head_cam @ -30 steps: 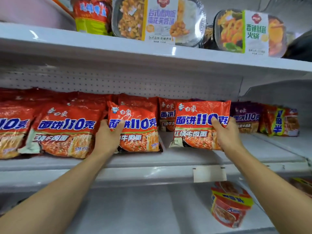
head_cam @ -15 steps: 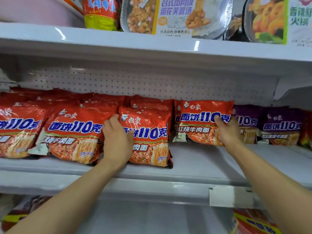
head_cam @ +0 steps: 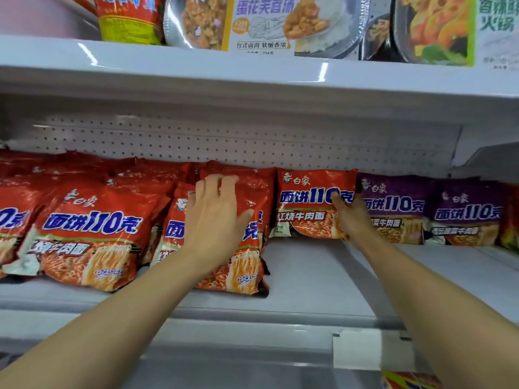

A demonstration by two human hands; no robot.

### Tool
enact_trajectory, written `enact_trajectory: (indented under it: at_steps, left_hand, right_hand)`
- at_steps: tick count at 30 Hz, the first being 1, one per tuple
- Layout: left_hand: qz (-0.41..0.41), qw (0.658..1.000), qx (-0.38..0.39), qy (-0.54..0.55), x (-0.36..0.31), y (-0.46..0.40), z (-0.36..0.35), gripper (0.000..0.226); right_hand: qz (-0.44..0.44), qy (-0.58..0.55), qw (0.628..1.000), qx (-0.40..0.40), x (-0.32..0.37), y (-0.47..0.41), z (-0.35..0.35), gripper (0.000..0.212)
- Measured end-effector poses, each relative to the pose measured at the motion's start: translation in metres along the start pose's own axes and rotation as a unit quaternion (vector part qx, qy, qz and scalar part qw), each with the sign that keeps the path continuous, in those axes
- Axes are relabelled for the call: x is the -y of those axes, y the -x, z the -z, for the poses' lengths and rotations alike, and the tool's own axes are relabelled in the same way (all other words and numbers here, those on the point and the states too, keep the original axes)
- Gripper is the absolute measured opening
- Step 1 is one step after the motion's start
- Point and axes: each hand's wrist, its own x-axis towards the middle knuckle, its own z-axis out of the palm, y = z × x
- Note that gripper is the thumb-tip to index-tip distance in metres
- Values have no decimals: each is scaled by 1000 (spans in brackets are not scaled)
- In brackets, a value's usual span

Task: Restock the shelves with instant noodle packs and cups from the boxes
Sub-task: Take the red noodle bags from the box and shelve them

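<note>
on the shelf point(head_cam: 309, 279), the left hand point(head_cam: 214, 217) now lies flat with straight fingers on the front red noodle pack point(head_cam: 241, 265), higher than before. farther back, the right hand point(head_cam: 351, 217) still grips the upright red pack point(head_cam: 306, 203), pushed deeper beside the purple packs point(head_cam: 398, 209).

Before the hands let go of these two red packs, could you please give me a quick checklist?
1. Left hand flat on the front red pack: ok.
2. Right hand gripping the back red pack: ok.
3. Back pack upright, label facing out: ok.
4. Back pack beside the purple packs, not covering them: ok.
5. Front pack clear of the shelf edge: ok.
6. Stock behind the front pack straight: cannot tell.
</note>
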Motion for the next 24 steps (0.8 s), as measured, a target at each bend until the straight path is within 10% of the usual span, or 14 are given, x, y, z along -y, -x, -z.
enact_trajectory:
  at_steps: [14,24]
  left_hand:
    - [-38,999,22,-4,-24,-5,0,55]
    - [-89,994,63,11,-45,6,-6,55]
  right_hand:
    - [41,175,984,-12,-19,-11,-2,53]
    - [87,443,892,34,8,24,30,71]
